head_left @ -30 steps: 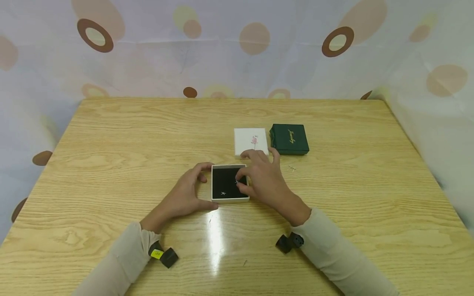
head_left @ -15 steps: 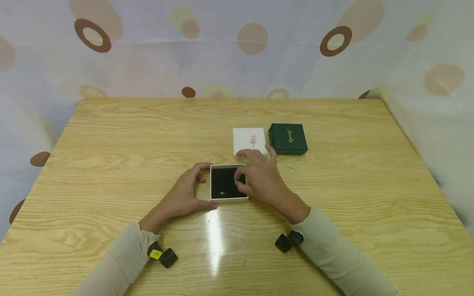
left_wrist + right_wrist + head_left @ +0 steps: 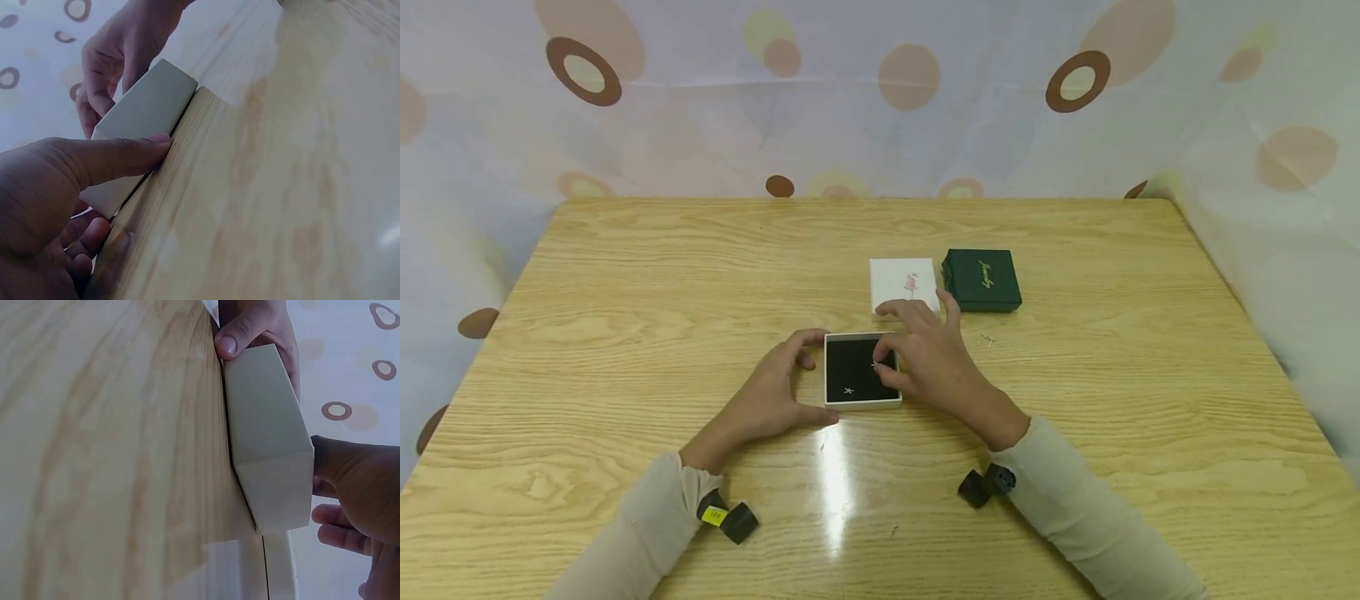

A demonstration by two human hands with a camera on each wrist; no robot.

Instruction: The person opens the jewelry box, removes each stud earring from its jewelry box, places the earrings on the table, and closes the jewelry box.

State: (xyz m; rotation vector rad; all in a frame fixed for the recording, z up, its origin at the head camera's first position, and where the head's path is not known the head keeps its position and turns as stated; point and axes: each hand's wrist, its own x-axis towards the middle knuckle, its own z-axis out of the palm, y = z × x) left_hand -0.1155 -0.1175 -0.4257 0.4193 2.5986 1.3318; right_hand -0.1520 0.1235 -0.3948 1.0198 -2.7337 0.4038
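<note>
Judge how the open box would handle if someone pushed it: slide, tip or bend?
The open box would probably slide rather than tip, as it sits wide and low on the table. Its straight walls look fairly stiff. The small star-shaped piece on its black lining might shift if jolted; whether it is fixed can't be seen.

Two hands in play here, one left hand (image 3: 767, 396) and one right hand (image 3: 936, 358)! Two sleeves (image 3: 643, 517), two black wrist cameras (image 3: 739, 524). Then one open white box (image 3: 862, 406), one flower-printed white case (image 3: 895, 279), one green box (image 3: 981, 281). One small star (image 3: 848, 390) lies in the open box, one speck (image 3: 874, 364) shows at the right hand, one sliver (image 3: 894, 531) sits up front on one bench (image 3: 662, 267), and that cluster (image 3: 988, 340) is too tiny to count!
</note>
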